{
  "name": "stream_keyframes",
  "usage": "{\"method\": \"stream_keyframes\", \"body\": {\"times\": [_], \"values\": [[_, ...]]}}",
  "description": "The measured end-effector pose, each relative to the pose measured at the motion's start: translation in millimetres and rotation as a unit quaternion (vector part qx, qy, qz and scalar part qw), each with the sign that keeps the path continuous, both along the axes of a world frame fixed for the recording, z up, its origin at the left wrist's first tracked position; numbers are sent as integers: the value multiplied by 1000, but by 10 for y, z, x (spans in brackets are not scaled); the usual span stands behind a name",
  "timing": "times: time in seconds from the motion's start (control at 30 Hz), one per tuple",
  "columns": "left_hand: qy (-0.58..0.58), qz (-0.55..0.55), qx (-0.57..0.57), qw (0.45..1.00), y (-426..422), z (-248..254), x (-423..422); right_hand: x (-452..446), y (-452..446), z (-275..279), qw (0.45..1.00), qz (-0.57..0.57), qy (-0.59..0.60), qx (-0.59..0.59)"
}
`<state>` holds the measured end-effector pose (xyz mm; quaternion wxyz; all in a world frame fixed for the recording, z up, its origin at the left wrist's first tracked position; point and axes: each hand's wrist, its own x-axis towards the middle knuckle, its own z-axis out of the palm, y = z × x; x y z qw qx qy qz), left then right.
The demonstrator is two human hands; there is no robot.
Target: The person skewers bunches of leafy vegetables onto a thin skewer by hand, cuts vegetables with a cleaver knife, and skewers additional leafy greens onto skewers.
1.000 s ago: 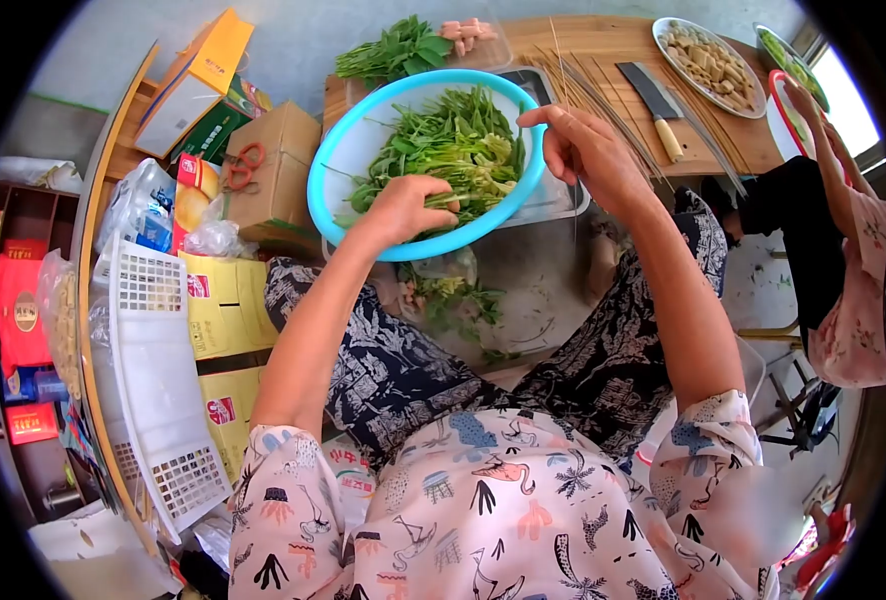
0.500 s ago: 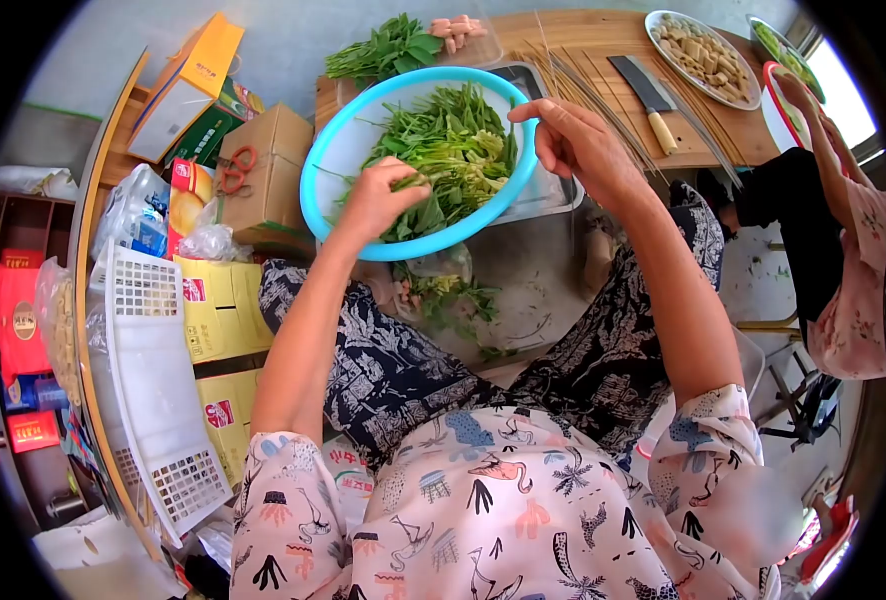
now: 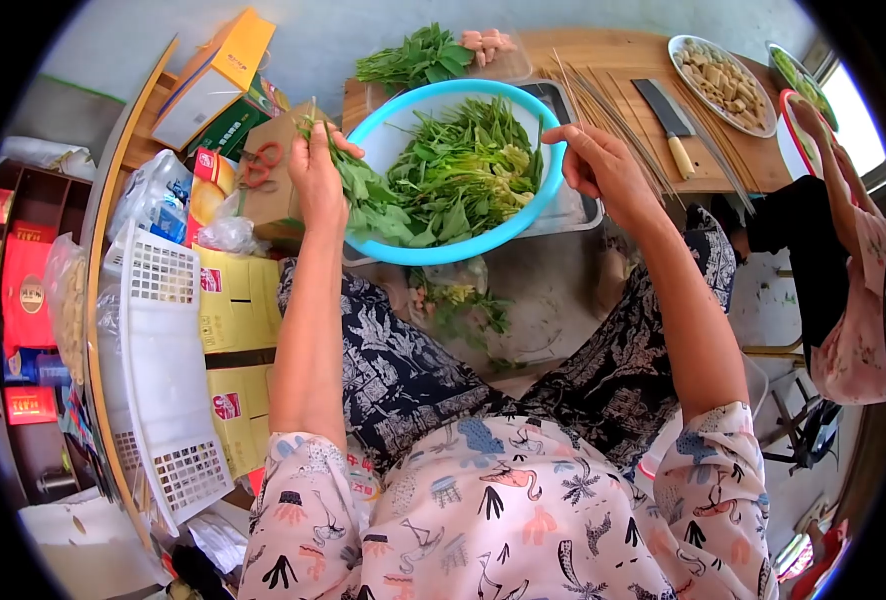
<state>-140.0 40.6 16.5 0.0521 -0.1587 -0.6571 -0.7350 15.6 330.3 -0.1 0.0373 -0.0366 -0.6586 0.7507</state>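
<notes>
In my left hand (image 3: 321, 175) is a bunch of leafy greens (image 3: 371, 195), its leaves hanging over the left rim of a light-blue basin (image 3: 361, 130). More cut green stems and leaves (image 3: 463, 165) are heaped inside the basin. My right hand (image 3: 603, 165) is at the basin's right rim, index finger reaching over it and the other fingers curled. A narrow green stem stands by that fingertip; whether the fingers grip it, I cannot make out. Thin skewers (image 3: 613, 115) lie just behind the right hand.
On the wooden table (image 3: 708, 180) are a cleaver (image 3: 668, 120), a plate of cut food (image 3: 725, 85), more greens (image 3: 418, 55) and pink sausage pieces (image 3: 488, 42). Orange-handled scissors (image 3: 261, 165) rest by a cardboard box. A white plastic basket (image 3: 163, 370) stands left; another person's arm (image 3: 838, 160) is at right.
My left hand has risen out of the heap, up and left to the rim, bringing greens with it. The right hand stays by the right rim. The whole view has shifted slightly.
</notes>
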Motion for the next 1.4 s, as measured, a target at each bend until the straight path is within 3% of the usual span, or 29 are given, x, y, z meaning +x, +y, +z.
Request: {"method": "stream_keyframes", "body": {"times": [0.1,0.23,0.37,0.53,0.7,0.8,0.93,1.0,1.13,1.27,1.4], "values": [[-14,87,120,989,99,105,-43,12,-2,22,1000,3,12,-10],[-28,110,95,989,223,240,-34,16,-30,56,998,-35,30,-38],[5,52,13,999,530,363,494,72,-349,370,987,-72,74,-125],[-10,-26,-21,999,744,310,1130,186,-910,605,981,-12,109,-162],[-30,-59,-5,998,616,240,1397,334,-1088,503,990,-8,84,-115],[-104,-50,94,989,441,189,1402,550,-1124,493,990,-14,41,-133],[-162,-21,346,924,100,122,1298,796,-1050,536,986,-53,48,-154],[-154,37,363,918,-130,80,1240,861,-963,538,979,-95,58,-171],[-114,8,253,961,-336,132,1390,890,-910,482,983,-92,16,-158],[-146,-63,-20,987,-43,221,1803,839,-1196,425,990,-22,-21,-137],[-147,-151,57,976,59,169,1913,792,-1394,386,993,1,-20,-115]]}}
